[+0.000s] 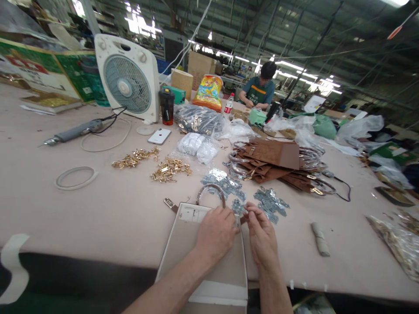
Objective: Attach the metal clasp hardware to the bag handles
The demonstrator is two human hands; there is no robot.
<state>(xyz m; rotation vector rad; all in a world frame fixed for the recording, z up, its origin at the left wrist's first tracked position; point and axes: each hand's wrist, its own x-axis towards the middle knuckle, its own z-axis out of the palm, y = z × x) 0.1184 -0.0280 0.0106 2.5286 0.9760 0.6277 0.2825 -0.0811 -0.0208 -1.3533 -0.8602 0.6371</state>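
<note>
Red-labelled bottle (228,106), lettering illegible. Pinkish worktable (131,218), factory roof (314,39) above; handbag (183,244) over near edge. Left hand (216,231) curled on its top, right hand (262,235) narrowed beside it; cannot tell what either grips.

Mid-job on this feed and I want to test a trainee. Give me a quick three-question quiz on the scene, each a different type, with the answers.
1. Multiple choice: which of the wearer's hands rests on top of the tan panel?
A) Right
B) Left
C) Neither

2. True or false: in the picture, the corded grey tool lies to the right of the brown stack.

3. Fill in the blank: the two heaps of small metal fittings nearest the white phone are ____ in colour.

Key:
1. B, the left hand
2. False; it lies to the left
3. gold
</note>
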